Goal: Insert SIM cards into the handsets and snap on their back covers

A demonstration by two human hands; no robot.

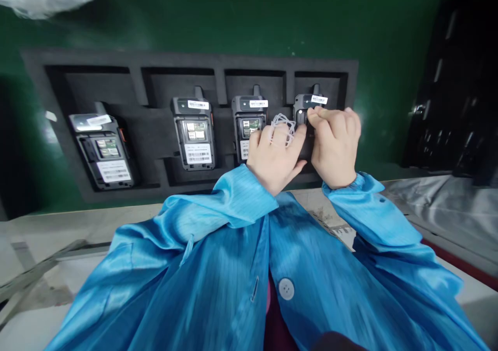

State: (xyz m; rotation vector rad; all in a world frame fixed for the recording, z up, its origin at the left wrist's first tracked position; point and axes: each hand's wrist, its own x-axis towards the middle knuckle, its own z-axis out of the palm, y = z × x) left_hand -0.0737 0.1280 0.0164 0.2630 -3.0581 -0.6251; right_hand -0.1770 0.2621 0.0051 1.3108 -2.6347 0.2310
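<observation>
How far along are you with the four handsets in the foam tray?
None looks finished. Both hands, left hand and right hand, are on the rightmost handset; the left also holds loops of thin white cord. The other three handsets lie in the foam tray with their backs open, labels and contacts exposed. No covers are visible on them.

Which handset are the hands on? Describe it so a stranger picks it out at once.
A black foam tray lies on the green mat, with four handsets in a row of slots. Take the rightmost handset: the left hand and right hand meet over it, hiding its lower body. The other three lie untouched, their backs open.
</observation>
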